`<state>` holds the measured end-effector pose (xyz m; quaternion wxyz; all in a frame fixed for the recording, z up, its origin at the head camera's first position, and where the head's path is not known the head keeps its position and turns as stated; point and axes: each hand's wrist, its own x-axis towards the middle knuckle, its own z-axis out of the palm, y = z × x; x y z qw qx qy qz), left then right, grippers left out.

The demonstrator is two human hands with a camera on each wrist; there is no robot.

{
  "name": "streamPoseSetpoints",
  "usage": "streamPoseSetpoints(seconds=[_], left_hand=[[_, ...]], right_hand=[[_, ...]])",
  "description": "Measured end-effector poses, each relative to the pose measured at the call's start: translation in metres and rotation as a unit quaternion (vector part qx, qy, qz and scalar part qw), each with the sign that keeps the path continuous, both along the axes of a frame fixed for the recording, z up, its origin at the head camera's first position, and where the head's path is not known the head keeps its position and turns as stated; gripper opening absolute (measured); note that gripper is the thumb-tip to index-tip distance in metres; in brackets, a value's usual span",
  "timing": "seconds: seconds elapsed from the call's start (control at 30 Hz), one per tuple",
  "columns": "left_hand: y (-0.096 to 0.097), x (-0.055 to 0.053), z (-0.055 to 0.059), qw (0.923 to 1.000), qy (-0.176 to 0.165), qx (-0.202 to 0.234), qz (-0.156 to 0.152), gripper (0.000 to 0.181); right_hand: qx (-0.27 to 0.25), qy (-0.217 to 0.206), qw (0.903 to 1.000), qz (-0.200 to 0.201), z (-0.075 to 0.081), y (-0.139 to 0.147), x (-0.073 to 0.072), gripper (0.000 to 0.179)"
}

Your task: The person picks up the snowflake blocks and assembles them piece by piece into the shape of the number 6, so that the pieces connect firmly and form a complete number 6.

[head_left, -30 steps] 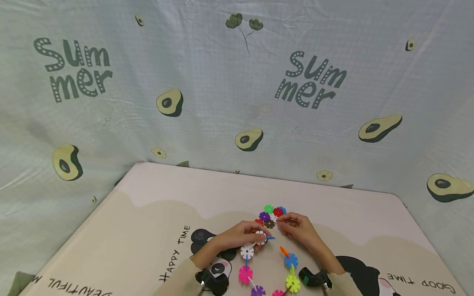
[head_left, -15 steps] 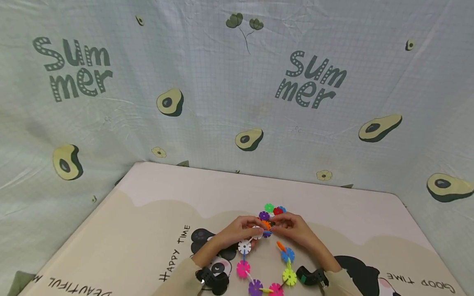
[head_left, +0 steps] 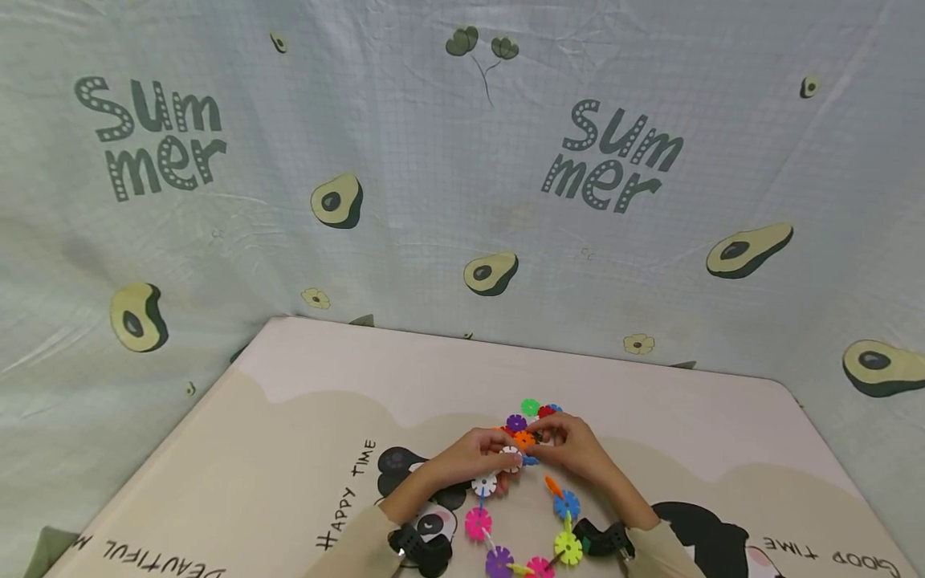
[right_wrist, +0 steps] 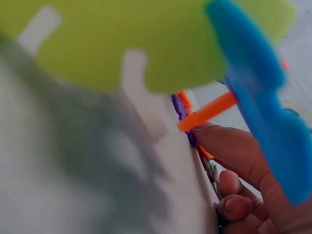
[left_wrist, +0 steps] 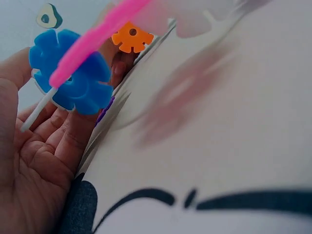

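A chain of slotted plastic flower discs curves below the hands in the head view. My left hand (head_left: 473, 457) pinches a white disc (head_left: 511, 458) at its upper left end; a blue disc (head_left: 531, 461) sits edge-on beside it. My right hand (head_left: 574, 445) pinches an orange disc (head_left: 523, 439) close to that end. Further along hang another white disc (head_left: 483, 485), a pink disc (head_left: 478, 523), a purple disc (head_left: 499, 561) and a yellow-green disc (head_left: 568, 549). The other end has a blue disc (head_left: 567, 505) and an edge-on orange disc (head_left: 553, 486).
Loose discs lie just beyond the hands, among them a green disc (head_left: 531, 407), a purple disc (head_left: 516, 422) and a red disc (head_left: 546, 412). The panda-printed table (head_left: 405, 369) meets a hanging avocado-print cloth (head_left: 405, 265) at the back.
My right hand has come from the loose discs toward my left hand, and an orange disc now shows in its fingers. The left hand keeps hold of the chain's white disc.
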<state>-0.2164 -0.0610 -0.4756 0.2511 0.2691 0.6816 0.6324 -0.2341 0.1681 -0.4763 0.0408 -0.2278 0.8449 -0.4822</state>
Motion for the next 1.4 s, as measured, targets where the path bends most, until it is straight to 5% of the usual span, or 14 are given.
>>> streamPoseSetpoints(seconds=[0.37,0.67,0.87,1.03,1.2,1.4], left_hand=[[-0.001,-0.001,-0.002,0.9995,-0.004,0.032,0.003,0.029],[-0.002,0.0,-0.004,0.996,0.081,0.015,0.036,0.026],[-0.003,0.0,-0.003,0.9954,0.088,0.014,0.034,0.027],[-0.002,0.0,-0.002,0.9947,0.088,-0.009,0.052,0.025],[-0.001,0.002,0.0,0.9942,0.081,-0.024,0.066,0.024],[0.001,0.0,-0.001,0.9947,0.07,-0.026,0.071,0.026]], right_hand=[[-0.045,-0.064,0.9967,-0.02,0.003,0.008,0.008,0.024],[-0.069,-0.102,0.9923,0.012,0.002,0.015,0.009,0.023],[-0.072,-0.101,0.9919,0.028,0.001,0.019,0.01,0.026],[-0.121,-0.162,0.9793,0.003,0.002,0.024,0.009,0.032],[-0.151,-0.18,0.9718,-0.007,0.0,0.027,0.008,0.033],[-0.189,-0.201,0.9611,0.01,-0.001,0.028,0.009,0.012]])
